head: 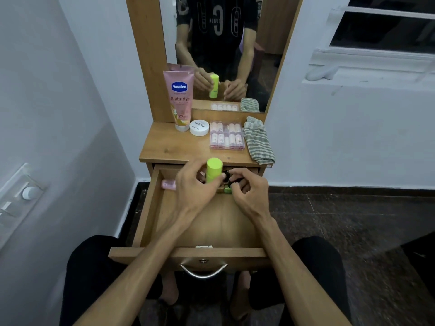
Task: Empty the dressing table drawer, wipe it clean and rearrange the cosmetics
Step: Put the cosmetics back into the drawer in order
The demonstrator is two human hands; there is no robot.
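The wooden drawer (164, 222) of the dressing table is pulled out toward me. My left hand (195, 187) grips an upright lime-green bottle (213, 168) at the drawer's back. My right hand (247, 191) pinches a small black item (231, 182) beside it; a small green piece (227, 190) lies below. A pink bottle (169, 184) lies on its side at the drawer's back left. On the tabletop stand a pink Vaseline tube (180, 100), a white round jar (199, 127), a clear case of small bottles (226, 137) and a striped cloth (257, 142).
The mirror (223, 43) behind the tabletop (164, 147) reflects a person and both hands. White walls close in on both sides, with a switch panel (21, 196) at left and a window ledge (367, 74) at right. My knees flank the drawer front with its metal handle (203, 271).
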